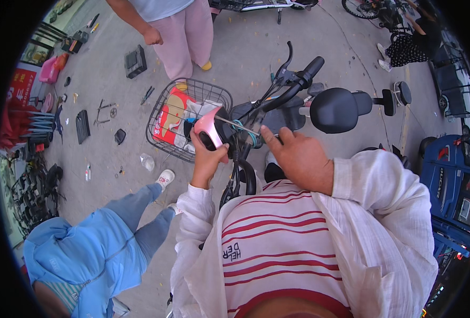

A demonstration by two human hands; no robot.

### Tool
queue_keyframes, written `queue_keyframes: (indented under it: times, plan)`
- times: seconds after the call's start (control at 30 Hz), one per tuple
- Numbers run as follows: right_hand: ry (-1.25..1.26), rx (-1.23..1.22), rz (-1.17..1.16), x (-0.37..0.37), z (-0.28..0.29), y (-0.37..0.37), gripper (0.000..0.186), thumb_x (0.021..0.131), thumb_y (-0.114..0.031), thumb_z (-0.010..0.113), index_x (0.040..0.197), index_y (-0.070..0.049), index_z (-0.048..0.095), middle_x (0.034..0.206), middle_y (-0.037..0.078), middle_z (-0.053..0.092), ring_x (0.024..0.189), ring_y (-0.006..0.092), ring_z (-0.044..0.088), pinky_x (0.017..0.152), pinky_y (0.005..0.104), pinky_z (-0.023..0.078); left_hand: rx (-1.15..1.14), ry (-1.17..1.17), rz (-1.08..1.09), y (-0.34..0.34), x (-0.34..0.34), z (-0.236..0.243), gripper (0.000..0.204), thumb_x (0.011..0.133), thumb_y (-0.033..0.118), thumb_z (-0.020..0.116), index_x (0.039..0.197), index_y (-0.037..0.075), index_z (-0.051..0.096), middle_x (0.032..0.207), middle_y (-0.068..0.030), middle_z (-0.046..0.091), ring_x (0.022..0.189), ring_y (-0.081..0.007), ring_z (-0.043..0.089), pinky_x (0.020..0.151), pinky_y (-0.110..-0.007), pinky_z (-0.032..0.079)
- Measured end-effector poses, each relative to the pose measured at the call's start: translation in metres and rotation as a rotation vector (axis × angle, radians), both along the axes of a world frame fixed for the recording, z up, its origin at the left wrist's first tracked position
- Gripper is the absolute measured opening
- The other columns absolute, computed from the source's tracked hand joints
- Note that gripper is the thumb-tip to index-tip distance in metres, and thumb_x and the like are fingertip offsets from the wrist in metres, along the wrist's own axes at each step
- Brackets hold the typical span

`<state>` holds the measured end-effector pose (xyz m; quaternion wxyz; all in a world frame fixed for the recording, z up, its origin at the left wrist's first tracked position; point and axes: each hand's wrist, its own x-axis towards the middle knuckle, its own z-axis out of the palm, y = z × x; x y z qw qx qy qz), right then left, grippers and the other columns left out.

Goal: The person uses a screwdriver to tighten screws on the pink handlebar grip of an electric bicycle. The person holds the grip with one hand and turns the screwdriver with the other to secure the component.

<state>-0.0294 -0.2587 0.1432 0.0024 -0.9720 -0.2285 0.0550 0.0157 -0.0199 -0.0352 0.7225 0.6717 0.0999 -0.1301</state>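
My left hand (207,159) grips a pink-and-black plastic housing (207,127) from its left and underside, at the front of a bike's handlebar. My right hand (293,159) is closed around a long, thin metal tool (240,128), seemingly a screwdriver, with the forefinger along it; its tip reaches the housing and its handle is mostly hidden. Dark cables and a light-blue coiled cord lie just under the tool. Behind the housing is a wire basket (153,127) holding a red printed package (168,121). The black handlebar (293,87) rises to the right, near a black saddle (333,110).
People stand in pink trousers (179,32) ahead and in blue (86,254) at lower left; another (420,40) is by a bike at upper right. A black box (135,62) and scattered parts lie on the pavement (123,100). A blue vehicle (446,191) is at right.
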Motion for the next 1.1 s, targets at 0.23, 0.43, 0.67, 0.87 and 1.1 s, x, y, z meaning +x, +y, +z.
queue_keyframes:
  times: [0.23, 0.43, 0.67, 0.87, 1.1]
  plan:
    - [0.162, 0.144, -0.098, 0.006, -0.006, 0.022, 0.064, 0.079, -0.008, 0.063, 0.140, 0.003, 0.048, 0.097, 0.014, 0.058, 0.073, 0.0287, 0.066, 0.058, 0.0373, 0.054, -0.028, 0.265, 0.055, -0.013, 0.004, 0.021, 0.096, 0.078, 0.005, 0.076, 0.148, 0.009, 0.011, 0.124, -0.0154, 0.049, 0.101, -0.0235, 0.059, 0.067, -0.036, 0.055]
    - [0.312, 0.220, -0.090, 0.037, -0.012, 0.015, 0.068, 0.077, -0.003, 0.063, 0.141, 0.007, 0.044, 0.100, 0.019, 0.060, 0.075, 0.0358, 0.067, 0.063, 0.0425, 0.055, 0.005, 0.268, -0.016, -0.004, 0.006, 0.006, 0.115, 0.082, 0.019, 0.076, 0.156, 0.010, -0.012, 0.137, -0.0218, 0.046, 0.090, -0.0269, 0.066, 0.064, -0.041, 0.058]
    - [0.220, 0.153, -0.007, 0.031, -0.017, 0.003, 0.055, 0.081, -0.006, 0.060, 0.133, 0.006, 0.052, 0.093, 0.020, 0.063, 0.078, 0.0357, 0.067, 0.069, 0.0453, 0.055, -0.037, 0.277, -0.006, -0.003, 0.008, 0.000, 0.105, 0.081, 0.016, 0.076, 0.152, 0.011, -0.001, 0.131, -0.0190, 0.049, 0.092, -0.0256, 0.065, 0.062, -0.039, 0.058]
    - [0.382, 0.067, 0.140, 0.099, 0.015, -0.012, 0.037, 0.079, -0.008, 0.060, 0.115, 0.002, 0.065, 0.091, 0.023, 0.067, 0.090, 0.0400, 0.067, 0.080, 0.0487, 0.054, 0.011, 0.279, -0.077, 0.001, 0.010, 0.013, 0.094, 0.078, 0.010, 0.077, 0.148, 0.011, 0.015, 0.126, -0.0154, 0.050, 0.093, -0.0213, 0.062, 0.057, -0.034, 0.057]
    - [0.393, -0.167, 0.281, 0.161, 0.066, 0.014, 0.022, 0.074, -0.009, 0.065, 0.094, -0.001, 0.072, 0.088, 0.020, 0.069, 0.086, 0.0382, 0.067, 0.079, 0.0457, 0.054, 0.021, 0.120, -0.254, 0.017, 0.020, 0.003, 0.113, 0.075, 0.011, 0.078, 0.154, 0.005, -0.002, 0.136, -0.0192, 0.045, 0.104, -0.0241, 0.060, 0.066, -0.034, 0.057]
